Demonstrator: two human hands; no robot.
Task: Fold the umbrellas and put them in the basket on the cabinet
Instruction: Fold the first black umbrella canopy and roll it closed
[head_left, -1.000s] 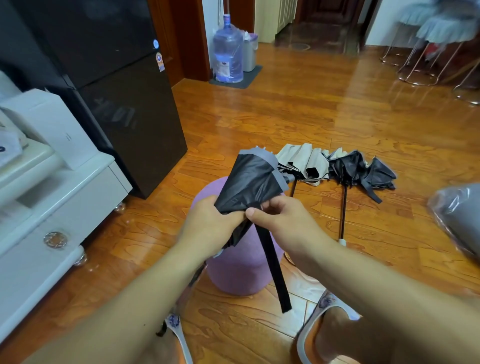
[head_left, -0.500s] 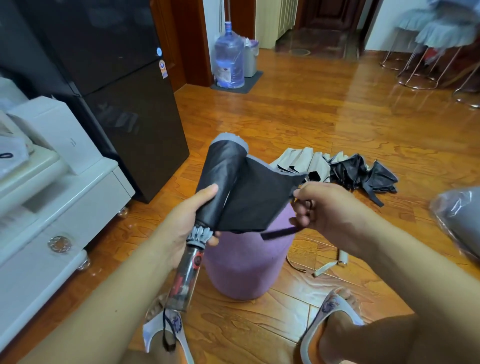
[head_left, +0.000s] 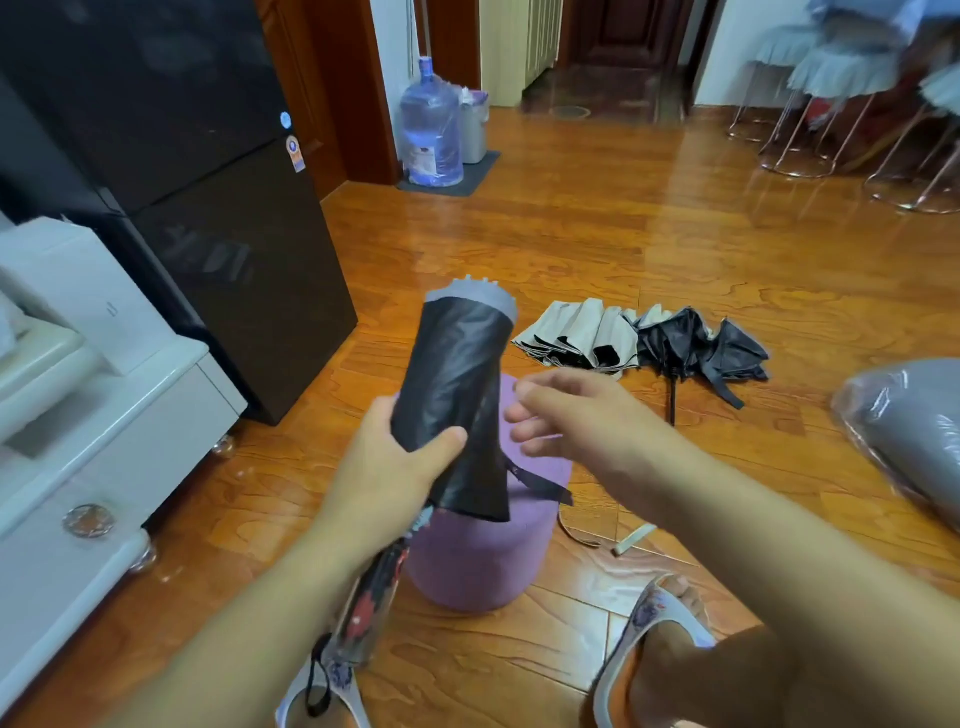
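Wooden floor (head_left: 597, 249) underfoot | left hand (head_left: 387, 467) wraps the rolled black umbrella (head_left: 457, 395) at its lower half, handle hanging below the grip, canopy tilted up beyond it | right hand (head_left: 576, 415) just beside, fingers loose, holding nothing | purple stool (head_left: 483, 556) behind the grip | two unfolded umbrellas (head_left: 644, 340) farther off on the floor

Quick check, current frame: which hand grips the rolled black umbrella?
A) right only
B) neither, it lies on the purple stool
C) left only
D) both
C: the left hand wraps its fingers and thumb round the rolled umbrella, while the right hand hovers beside it with fingers spread, holding nothing.
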